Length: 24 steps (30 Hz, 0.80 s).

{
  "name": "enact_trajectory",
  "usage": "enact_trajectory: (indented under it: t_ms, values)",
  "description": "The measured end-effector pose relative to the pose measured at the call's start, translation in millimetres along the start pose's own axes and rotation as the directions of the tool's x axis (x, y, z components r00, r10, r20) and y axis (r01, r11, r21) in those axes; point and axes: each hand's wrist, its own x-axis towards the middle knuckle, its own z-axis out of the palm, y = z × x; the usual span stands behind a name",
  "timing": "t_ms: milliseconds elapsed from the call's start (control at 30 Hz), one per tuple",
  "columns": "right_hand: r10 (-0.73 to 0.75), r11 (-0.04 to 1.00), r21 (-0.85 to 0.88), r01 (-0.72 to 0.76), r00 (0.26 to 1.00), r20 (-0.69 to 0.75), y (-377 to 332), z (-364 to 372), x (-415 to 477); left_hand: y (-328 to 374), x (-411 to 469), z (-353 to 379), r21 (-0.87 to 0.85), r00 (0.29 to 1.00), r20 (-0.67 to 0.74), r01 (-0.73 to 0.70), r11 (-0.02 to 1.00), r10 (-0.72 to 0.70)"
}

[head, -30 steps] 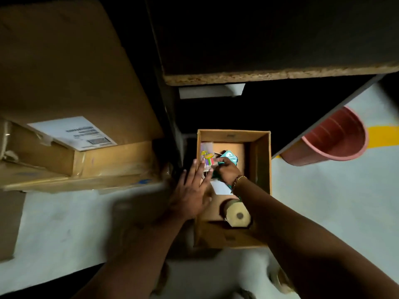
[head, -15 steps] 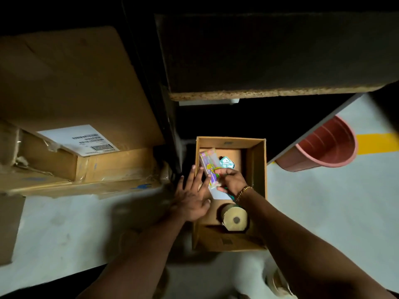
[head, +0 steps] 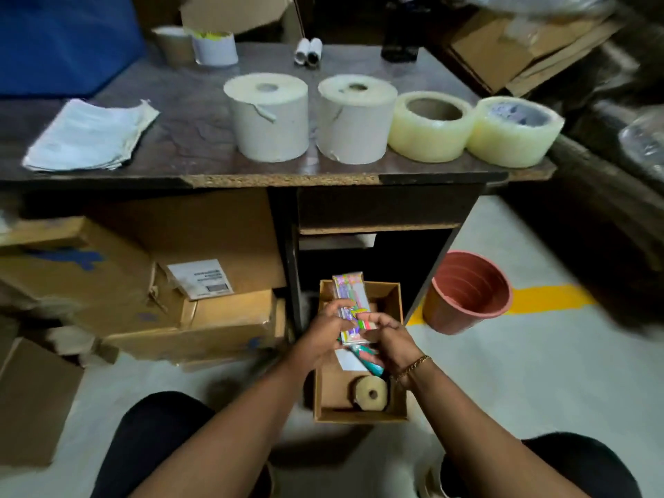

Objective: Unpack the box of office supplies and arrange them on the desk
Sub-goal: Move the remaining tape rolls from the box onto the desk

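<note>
An open cardboard box [head: 399, 357] stands on the floor in front of the dark desk [head: 201, 138]. Over the box, both hands hold a colourful plastic packet [head: 350, 303]: my left hand [head: 323, 332] grips its left side, my right hand [head: 390, 339] its lower right. Under my right hand there is also a teal item [head: 370, 363], which it seems to hold. A roll of tape [head: 372, 393] and a white card [head: 348, 361] lie in the box. On the desk stand two white paper rolls [head: 269, 120] [head: 354, 118] and two clear tape rolls [head: 429, 125] [head: 513, 129].
A stack of papers [head: 86, 136] lies at the desk's left; cups [head: 213, 46] and small tubes [head: 308, 50] stand at the back. Cardboard boxes [head: 172, 282] are piled under the desk on the left. A red-brown pot [head: 467, 292] stands on the floor to the right of the box.
The view has tilted up, so the desk top now shows. Both hands have lifted the colourful packet up out of the box; my left hand now grips it.
</note>
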Motion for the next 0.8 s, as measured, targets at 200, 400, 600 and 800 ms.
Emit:
enact_trajectory:
  t_ms: [200, 400, 600, 800]
  values:
    - [-0.184, 0.961, -0.196, 0.194, 0.980, 0.070, -38, 29, -67, 42, -64, -13, 0.117, 0.991, -0.027, -0.130, 0.985, 0.134]
    - [-0.363, 0.863, -0.306, 0.402, 0.914, 0.178, -68, 40, -116, 96, -132, -55, 0.313, 0.950, 0.020, -0.302, 0.900, 0.312]
    - [-0.482, 0.694, -0.477, 0.540, 0.840, 0.249, -78, 31, -114, 166, -207, -124, 0.370, 0.933, -0.007, -0.332, 0.867, 0.360]
    - [-0.468, 0.677, -0.487, 0.551, 0.834, 0.293, -65, 27, -110, 235, -223, -160, 0.286, 0.861, -0.218, -0.394, 0.873, 0.460]
